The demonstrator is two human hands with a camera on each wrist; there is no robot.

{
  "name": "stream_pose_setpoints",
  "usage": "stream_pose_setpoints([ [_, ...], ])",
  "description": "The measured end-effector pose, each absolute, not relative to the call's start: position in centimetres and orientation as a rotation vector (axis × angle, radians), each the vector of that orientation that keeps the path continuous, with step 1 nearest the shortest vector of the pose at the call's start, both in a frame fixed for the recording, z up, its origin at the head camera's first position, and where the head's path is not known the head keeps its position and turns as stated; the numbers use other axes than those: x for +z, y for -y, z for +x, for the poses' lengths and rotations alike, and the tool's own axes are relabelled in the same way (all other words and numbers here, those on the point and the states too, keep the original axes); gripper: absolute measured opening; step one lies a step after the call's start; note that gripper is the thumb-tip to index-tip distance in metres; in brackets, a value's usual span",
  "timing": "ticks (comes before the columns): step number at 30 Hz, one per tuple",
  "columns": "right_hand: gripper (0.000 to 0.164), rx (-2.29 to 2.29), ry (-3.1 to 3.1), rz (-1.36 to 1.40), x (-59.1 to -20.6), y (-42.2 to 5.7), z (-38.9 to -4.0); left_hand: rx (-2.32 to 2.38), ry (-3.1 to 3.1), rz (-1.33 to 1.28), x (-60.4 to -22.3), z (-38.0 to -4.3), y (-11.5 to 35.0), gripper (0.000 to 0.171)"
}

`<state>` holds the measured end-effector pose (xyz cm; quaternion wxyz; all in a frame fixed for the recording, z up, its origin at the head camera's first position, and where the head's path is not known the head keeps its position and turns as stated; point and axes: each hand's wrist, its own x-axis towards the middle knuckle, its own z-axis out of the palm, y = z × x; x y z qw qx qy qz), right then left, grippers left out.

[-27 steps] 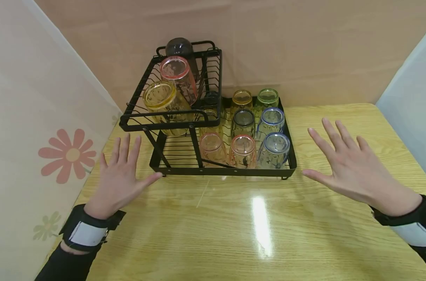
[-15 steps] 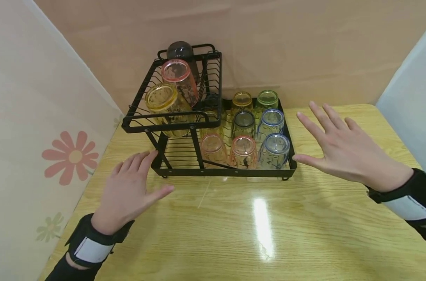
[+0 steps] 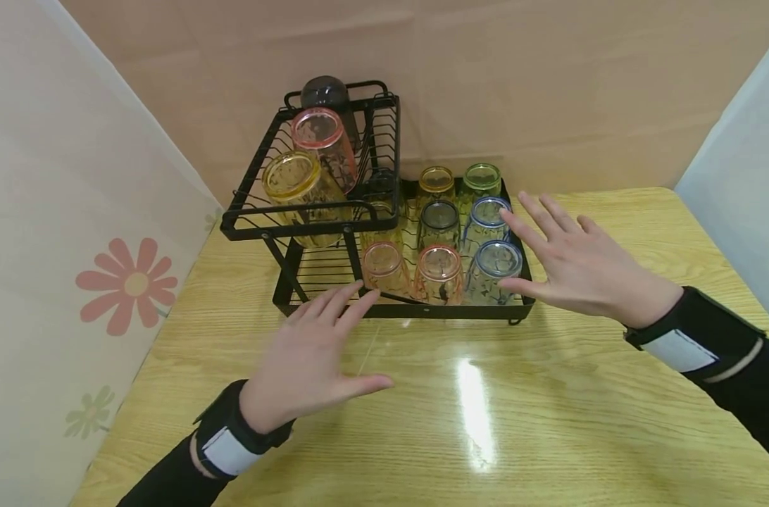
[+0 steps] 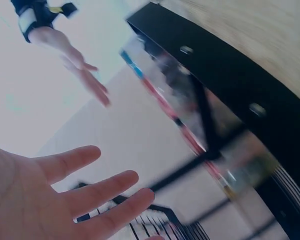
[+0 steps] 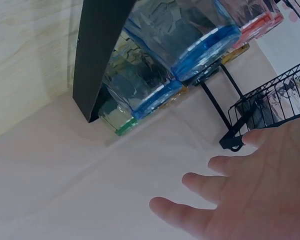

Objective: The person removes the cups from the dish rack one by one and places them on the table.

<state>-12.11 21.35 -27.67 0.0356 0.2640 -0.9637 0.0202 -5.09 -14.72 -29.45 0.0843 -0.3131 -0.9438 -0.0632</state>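
Note:
A black two-tier dish rack (image 3: 473,311) stands on the wooden table. Upside-down glasses fill the right of its lower tier: two blue-rimmed ones, of which the front one (image 3: 497,274) is nearest, two pink ones (image 3: 439,271), a dark one (image 3: 439,225), an amber one (image 3: 436,184) and a green one (image 3: 482,184). My left hand (image 3: 308,362) hovers before the rack's front rim, fingers extended, holding nothing. Over the rack's right side, my right hand (image 3: 574,267) spreads its fingers above the blue glasses. In the right wrist view its palm (image 5: 270,185) holds nothing; contact is not seen.
On the upper tier (image 3: 264,229) sit a yellow glass (image 3: 302,190), a pink glass (image 3: 327,144) and a dark rounded vessel (image 3: 325,91). A flowered panel (image 3: 36,282) closes the left side; a beige cloth (image 3: 549,91) hangs behind.
My left hand has moved right, ending up before the rack's front. My right hand has moved left, from beside the rack to over its right edge. The glasses stay where they were.

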Motion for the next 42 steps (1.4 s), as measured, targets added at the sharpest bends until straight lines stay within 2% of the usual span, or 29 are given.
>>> stream_pose_setpoints([
  [11,0.099,0.087,3.001,0.759,-29.0,-22.4,-11.5,-0.145,2.674,-1.238,-28.6,-9.5,4.8,0.102],
  [17,0.099,0.145,3.036,0.683,-30.1,-24.5,-10.5,0.019,2.759,-1.262,-28.2,-12.2,-0.6,0.102],
  [25,0.095,0.284,3.022,0.587,-31.3,-26.9,-9.4,0.133,2.838,-1.198,-28.3,-13.9,-4.2,0.098],
  [31,0.082,0.602,2.990,0.444,-33.0,-27.6,-8.6,0.255,2.941,-1.131,-28.7,-14.6,-5.9,0.093],
  [38,0.056,1.272,2.683,0.353,-35.3,-26.3,-8.4,0.294,3.089,-1.035,-29.4,-15.6,-7.2,0.087],
  [42,0.053,1.596,2.489,0.250,-36.1,-25.0,-8.5,0.316,3.140,-0.994,-29.8,-15.7,-7.7,0.085],
])
